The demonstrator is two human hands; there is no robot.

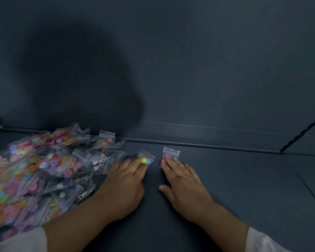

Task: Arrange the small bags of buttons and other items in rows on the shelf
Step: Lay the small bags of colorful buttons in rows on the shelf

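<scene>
**Row one begun at the back edge of the shelf**

Step in hand, by judgement: setting down the first two bags of a row.

Lying side by side near the back edge of the shelf [244, 188], a little left of its middle and slightly apart: bag of yellow and blue buttons [147, 155], bag of pink buttons [170, 152]. Both flat on the surface, seal ends toward the back; the first somewhat askew.

For the left hand [125, 180]: palm down, fingers straight, pressing on the near end of the bag of yellow and blue buttons. Nothing grasped.

For the right hand [185, 184]: likewise spread flat, fingertips on the near end of the bag of pink buttons, thumb out on bare surface. Nothing grasped.

Heaped over the left part of the shelf, from back edge toward front: loose pile of bags [44, 164], mostly coloured buttons, a few with metal pieces.

Next move, by judgement: square up the askew bag, lift both hands, draw one bag from the right fringe of the pile, set it just right of the pink one on the same line. Slick film, so probably better pressed and placed than dragged.
</scene>
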